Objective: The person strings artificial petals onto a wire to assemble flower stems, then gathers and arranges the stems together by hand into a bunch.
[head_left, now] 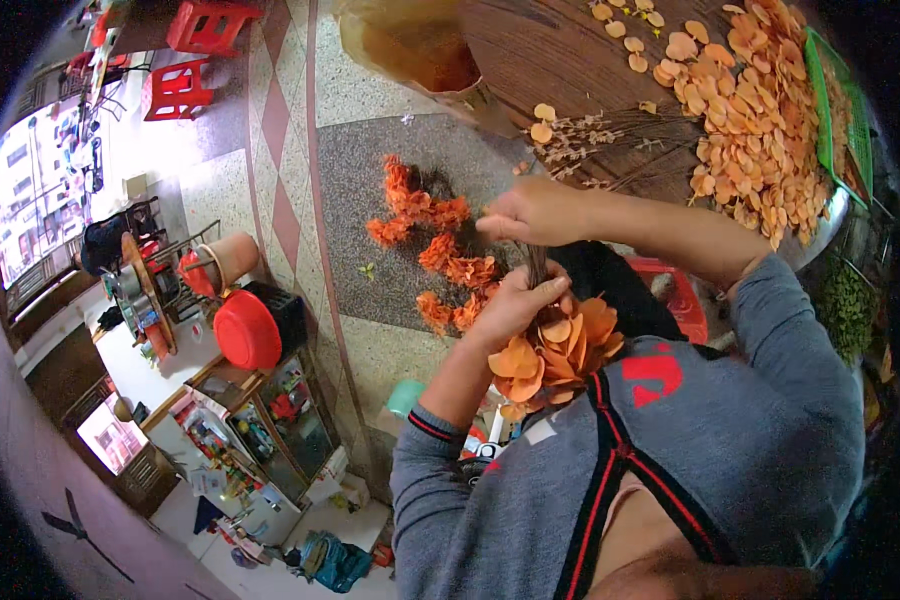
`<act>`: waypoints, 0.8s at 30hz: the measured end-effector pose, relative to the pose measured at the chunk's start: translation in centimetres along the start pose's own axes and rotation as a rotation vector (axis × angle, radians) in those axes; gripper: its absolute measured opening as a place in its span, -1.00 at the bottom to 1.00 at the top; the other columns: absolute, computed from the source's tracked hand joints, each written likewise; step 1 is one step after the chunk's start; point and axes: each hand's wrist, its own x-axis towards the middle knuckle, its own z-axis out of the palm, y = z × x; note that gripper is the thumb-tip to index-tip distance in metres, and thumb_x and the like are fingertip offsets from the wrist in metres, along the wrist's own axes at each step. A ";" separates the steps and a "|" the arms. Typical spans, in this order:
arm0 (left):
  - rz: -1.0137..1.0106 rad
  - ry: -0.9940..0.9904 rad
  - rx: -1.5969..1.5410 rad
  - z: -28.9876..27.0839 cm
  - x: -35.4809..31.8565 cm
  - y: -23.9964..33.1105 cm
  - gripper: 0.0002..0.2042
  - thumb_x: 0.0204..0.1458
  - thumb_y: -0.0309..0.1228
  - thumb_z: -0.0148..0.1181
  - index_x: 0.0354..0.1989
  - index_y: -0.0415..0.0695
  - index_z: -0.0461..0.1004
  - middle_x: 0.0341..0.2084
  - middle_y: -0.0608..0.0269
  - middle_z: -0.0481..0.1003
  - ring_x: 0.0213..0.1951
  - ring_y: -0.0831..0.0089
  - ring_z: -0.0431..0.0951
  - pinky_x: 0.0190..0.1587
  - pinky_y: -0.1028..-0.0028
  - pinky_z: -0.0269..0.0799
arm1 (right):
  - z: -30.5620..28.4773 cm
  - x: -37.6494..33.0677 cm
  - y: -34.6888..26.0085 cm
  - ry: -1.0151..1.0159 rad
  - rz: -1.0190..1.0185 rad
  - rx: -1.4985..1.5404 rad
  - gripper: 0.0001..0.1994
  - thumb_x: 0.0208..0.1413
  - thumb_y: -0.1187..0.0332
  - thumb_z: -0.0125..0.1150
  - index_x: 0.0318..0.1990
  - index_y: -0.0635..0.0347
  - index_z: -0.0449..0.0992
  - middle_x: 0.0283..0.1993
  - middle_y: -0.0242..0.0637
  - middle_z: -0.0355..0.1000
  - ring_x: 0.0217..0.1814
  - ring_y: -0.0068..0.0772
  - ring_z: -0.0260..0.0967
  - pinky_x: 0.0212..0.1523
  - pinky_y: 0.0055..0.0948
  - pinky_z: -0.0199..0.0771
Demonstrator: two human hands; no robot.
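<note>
My left hand is closed round a bundle of thin brown stems. Below that fist, toward my chest, spreads a bunch of orange artificial leaves on those stems. Just above, my right hand is closed beside the upper ends of the stems, fingers pinched together. What it pinches, if anything, is too small to make out. Clusters of ruffled orange artificial flowers lie on the grey speckled floor to the left of my hands.
At the right, a brown tabletop bears a heap of loose orange leaves, bare twigs and a green basket. A brown paper-like wrapping stands at its left edge. Red stools and a red basin are farther left.
</note>
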 end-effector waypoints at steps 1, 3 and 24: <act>-0.003 0.004 -0.003 0.1 -0.1 0.3 -0.85 0.10 -0.36 0.02 -0.30 -0.19 0.31 -0.56 0.29 0.41 -0.44 0.52 0.42 -0.35 0.53 0.36 | 0.4 0.1 0.3 0.069 0.035 0.000 -0.59 0.10 0.06 -0.03 -0.49 0.26 0.50 -0.56 -0.01 0.40 -0.51 0.02 0.34 -0.44 -0.17 0.31; 0.043 -0.033 -0.044 -0.1 0.0 0.7 -0.84 0.11 -0.35 0.02 -0.28 -0.19 0.30 -0.57 0.28 0.41 -0.44 0.50 0.42 -0.37 0.53 0.36 | 0.7 0.0 0.6 0.067 0.071 0.115 -0.60 0.08 0.07 0.01 -0.52 0.26 0.50 -0.58 -0.07 0.41 -0.54 -0.08 0.35 -0.45 -0.20 0.31; 0.083 0.118 0.074 -3.2 -2.1 -0.6 -0.89 0.09 -0.40 0.01 -0.41 -0.15 0.38 -0.62 0.36 0.39 -0.47 0.56 0.39 -0.41 0.57 0.29 | 0.2 1.2 -3.2 -0.290 -0.432 -0.121 -0.88 -0.09 0.33 0.14 -0.45 0.17 0.42 -0.44 -0.29 0.30 -0.39 -0.25 0.33 -0.42 -0.33 0.34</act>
